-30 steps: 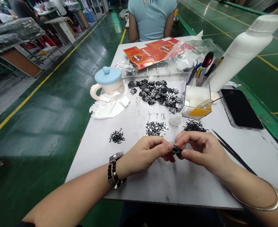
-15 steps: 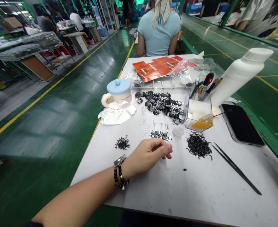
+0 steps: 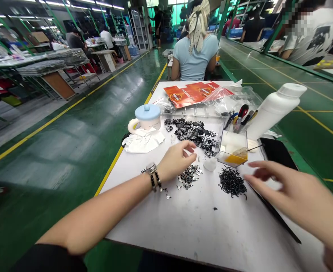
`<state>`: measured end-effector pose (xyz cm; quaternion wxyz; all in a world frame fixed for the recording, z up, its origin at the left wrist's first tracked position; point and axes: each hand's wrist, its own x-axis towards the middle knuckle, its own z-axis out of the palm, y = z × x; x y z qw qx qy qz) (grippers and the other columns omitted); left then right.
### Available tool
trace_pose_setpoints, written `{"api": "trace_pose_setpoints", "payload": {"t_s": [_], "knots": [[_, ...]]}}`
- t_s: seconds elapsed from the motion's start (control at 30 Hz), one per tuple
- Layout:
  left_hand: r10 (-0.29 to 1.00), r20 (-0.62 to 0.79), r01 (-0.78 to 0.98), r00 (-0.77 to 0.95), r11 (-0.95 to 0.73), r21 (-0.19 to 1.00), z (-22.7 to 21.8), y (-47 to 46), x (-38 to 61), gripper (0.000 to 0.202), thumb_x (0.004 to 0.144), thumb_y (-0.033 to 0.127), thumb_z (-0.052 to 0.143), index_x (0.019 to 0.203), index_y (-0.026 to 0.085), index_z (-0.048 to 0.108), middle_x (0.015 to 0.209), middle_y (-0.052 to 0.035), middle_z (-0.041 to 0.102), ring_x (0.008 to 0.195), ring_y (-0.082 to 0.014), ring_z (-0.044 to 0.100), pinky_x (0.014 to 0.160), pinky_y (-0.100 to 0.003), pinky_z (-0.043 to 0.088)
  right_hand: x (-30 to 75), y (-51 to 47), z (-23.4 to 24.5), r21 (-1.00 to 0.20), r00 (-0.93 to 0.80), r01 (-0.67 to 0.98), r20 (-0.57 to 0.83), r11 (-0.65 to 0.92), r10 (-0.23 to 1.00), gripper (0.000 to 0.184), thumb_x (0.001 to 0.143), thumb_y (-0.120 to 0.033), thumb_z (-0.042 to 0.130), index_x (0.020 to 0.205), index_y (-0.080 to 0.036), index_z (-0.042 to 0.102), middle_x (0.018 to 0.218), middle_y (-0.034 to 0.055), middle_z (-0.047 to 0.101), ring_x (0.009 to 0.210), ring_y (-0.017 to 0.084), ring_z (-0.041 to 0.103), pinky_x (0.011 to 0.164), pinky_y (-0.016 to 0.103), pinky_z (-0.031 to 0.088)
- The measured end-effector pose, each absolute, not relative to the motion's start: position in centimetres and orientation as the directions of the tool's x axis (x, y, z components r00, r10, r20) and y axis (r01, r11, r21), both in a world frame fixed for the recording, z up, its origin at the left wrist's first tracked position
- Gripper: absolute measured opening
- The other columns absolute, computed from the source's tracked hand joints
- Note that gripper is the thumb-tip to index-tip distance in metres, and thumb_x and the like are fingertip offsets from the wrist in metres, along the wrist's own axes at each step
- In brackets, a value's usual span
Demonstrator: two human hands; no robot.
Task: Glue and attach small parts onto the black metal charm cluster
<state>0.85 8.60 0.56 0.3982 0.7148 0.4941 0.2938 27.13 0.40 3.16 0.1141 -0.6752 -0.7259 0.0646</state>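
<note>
My left hand (image 3: 176, 160), with a watch and black beads at the wrist, hovers above a small pile of silver-and-black pieces (image 3: 189, 176); its fingers are loosely bent and apart, with nothing visible in them. From the right edge my right hand (image 3: 285, 187) reaches in, slightly blurred, thumb and fingers apart. It is beside a heap of short, curved black pieces (image 3: 232, 182) and over the upper part of black tweezers (image 3: 279, 219). Farther back lies a larger pile of black-and-silver flat parts (image 3: 195, 130). A few silver bits (image 3: 168, 196) are scattered near my left wrist.
A blue-lidded mug (image 3: 148, 118) and white cloth (image 3: 144, 140) stand at left. A clear holder (image 3: 234, 149), white bottle (image 3: 276, 109) and phone (image 3: 278, 151) occupy the right. Orange-red cards (image 3: 189, 94) and plastic bags lie behind. A person (image 3: 195, 56) sits ahead.
My right hand has come into view from the right. My left hand has lifted and moved away from me, and the small silver pieces are now spread nearer to me. The view has tilted up.
</note>
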Motion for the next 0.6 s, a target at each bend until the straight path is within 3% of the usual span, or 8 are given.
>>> {"api": "trace_pose_setpoints", "payload": {"t_s": [0.1,0.17,0.33,0.5,0.6], "knots": [[0.931,0.142,0.565,0.338,-0.321,0.76,0.1,12.6,1.6,0.033,0.076,0.013,0.057,0.108,0.016,0.06,0.114,-0.0099,0.056,0.1,-0.0222,0.054,0.096,-0.041,0.04,23.2,2.1,2.2,-0.192,-0.115,0.976,-0.071,0.1,0.991,0.037,0.083,-0.054,0.05,0.103,-0.024,0.058,0.076,0.0031,0.066,0.062,0.022,0.062,0.048,0.029,0.037],[0.921,0.17,0.602,0.35,-0.36,0.713,-0.5,15.0,2.2,0.032,0.073,0.011,0.059,0.105,0.015,0.063,0.114,-0.0109,0.055,0.108,-0.0258,0.05,0.102,-0.043,0.034,21.5,2.8,1.6,-0.168,-0.088,0.983,-0.081,0.074,0.993,0.04,0.084,-0.053,0.048,0.102,-0.02,0.058,0.07,0.0059,0.064,0.062,0.025,0.062,0.046,0.029,0.032],[0.917,0.184,0.612,0.353,-0.376,0.696,-1.7,17.8,3.1,0.015,0.068,0.01,0.063,0.081,0.014,0.068,0.096,-0.0097,0.059,0.1,-0.027,0.054,0.099,-0.044,0.036,20.5,3.3,0.7,-0.196,-0.043,0.98,-0.079,0.027,0.996,0.045,0.086,-0.052,0.045,0.11,-0.015,0.055,0.074,0.0084,0.066,0.063,0.024,0.063,0.046,0.028,0.03],[0.941,0.226,0.509,0.25,-0.326,0.797,-0.8,17.0,2.0,0.018,0.069,0.022,0.069,0.086,0.016,0.067,0.093,-0.0079,0.06,0.094,-0.025,0.056,0.099,-0.044,0.038,20.2,3.7,0.4,-0.234,-0.049,0.972,-0.078,0.03,0.996,0.041,0.087,-0.049,0.048,0.108,-0.015,0.055,0.079,0.0086,0.067,0.074,0.026,0.065,0.051,0.029,0.035],[0.972,0.178,0.395,0.155,-0.226,0.89,0.4,15.4,0.8,0.027,0.077,0.031,0.062,0.101,0.018,0.063,0.084,-0.0054,0.062,0.079,-0.0195,0.062,0.085,-0.039,0.05,20.1,4.0,0.1,-0.261,-0.053,0.965,-0.066,0.034,0.996,0.038,0.089,-0.05,0.046,0.104,-0.016,0.056,0.078,0.0077,0.068,0.075,0.025,0.065,0.052,0.029,0.036]]}}
